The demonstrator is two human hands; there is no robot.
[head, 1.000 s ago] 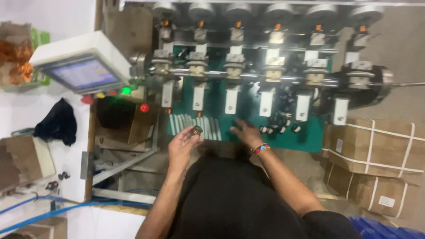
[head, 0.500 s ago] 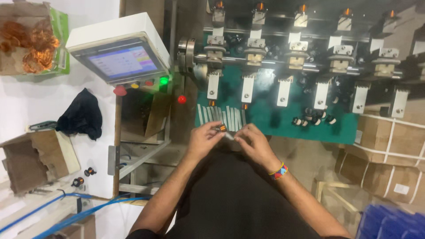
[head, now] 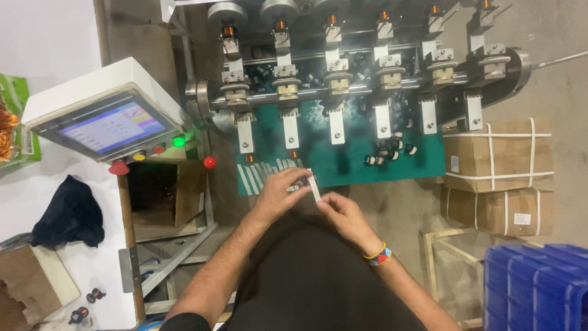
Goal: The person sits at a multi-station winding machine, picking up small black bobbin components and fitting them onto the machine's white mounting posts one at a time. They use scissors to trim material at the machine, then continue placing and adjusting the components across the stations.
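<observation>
Two strapped cardboard boxes [head: 499,153], six winding spindles [head: 334,79], one touchscreen [head: 107,125].

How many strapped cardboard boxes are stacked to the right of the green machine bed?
2. The upper box sits right beside the green machine bed, and the lower box lies directly under it. More may be hidden behind them.

The winding machine's spindles [head: 334,83] are bare, shiny metal. Below them lies a smooth, matt green tray [head: 422,162]. Right of the tray sit rough brown cardboard boxes [head: 496,156] (bound with white plastic straps), and left of it a glossy control screen [head: 110,127].
</observation>
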